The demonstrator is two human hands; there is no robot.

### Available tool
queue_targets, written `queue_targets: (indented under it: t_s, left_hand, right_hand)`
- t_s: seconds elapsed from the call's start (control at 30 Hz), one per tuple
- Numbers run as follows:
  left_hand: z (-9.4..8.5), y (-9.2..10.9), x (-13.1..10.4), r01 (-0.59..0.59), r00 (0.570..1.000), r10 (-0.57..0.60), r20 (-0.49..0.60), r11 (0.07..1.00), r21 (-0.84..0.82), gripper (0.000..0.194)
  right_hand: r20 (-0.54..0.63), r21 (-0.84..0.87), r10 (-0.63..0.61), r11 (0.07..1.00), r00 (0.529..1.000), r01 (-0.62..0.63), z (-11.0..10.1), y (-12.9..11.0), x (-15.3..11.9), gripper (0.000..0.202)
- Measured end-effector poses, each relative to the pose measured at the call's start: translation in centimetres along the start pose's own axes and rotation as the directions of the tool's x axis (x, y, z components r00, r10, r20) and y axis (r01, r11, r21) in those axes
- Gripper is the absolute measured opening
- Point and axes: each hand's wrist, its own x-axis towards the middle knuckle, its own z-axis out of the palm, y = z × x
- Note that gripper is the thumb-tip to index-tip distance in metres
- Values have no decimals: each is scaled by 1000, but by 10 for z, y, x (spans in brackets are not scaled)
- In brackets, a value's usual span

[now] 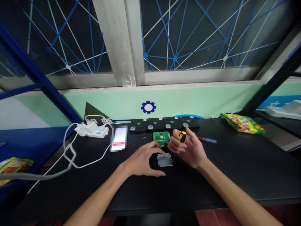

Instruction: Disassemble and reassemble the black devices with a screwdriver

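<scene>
A black device casing with a silver metal plate [165,160] lies on the black table, partly covered by my hands. My left hand [143,158] curves round its left side, thumb at the near edge and fingers at the far edge. In my closed right hand [191,150] is a screwdriver [182,136] with a yellow and black handle; its tip is hard to make out beside the plate's right edge. Just beyond the casing sits a green circuit board [161,138], next to my right fingers.
Several black boxes [155,123] stand in a row along the wall. To the left are a phone [119,138] and a white power strip [97,132] with cables. A clear-handled screwdriver [208,140] and a yellow-green snack bag [243,123] lie to the right.
</scene>
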Motion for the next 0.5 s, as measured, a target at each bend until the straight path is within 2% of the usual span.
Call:
queue_targets:
  t_s: [0.13,0.27,0.5]
  left_hand:
    - [5,-1,1,12,1000,-11,-24,999,32,48]
    - [8,-4,1,-8,995,15,-98,998,70,31]
    - [15,-4,2,-76,983,85,-164,995,60,22]
  right_hand:
    - [-2,80,-13,997,1000,13,1,-2,-1,29]
    - [-39,167,-42,985,998,48,2,-4,-2,25]
    - [-80,315,-32,948,996,56,3,-6,-3,23]
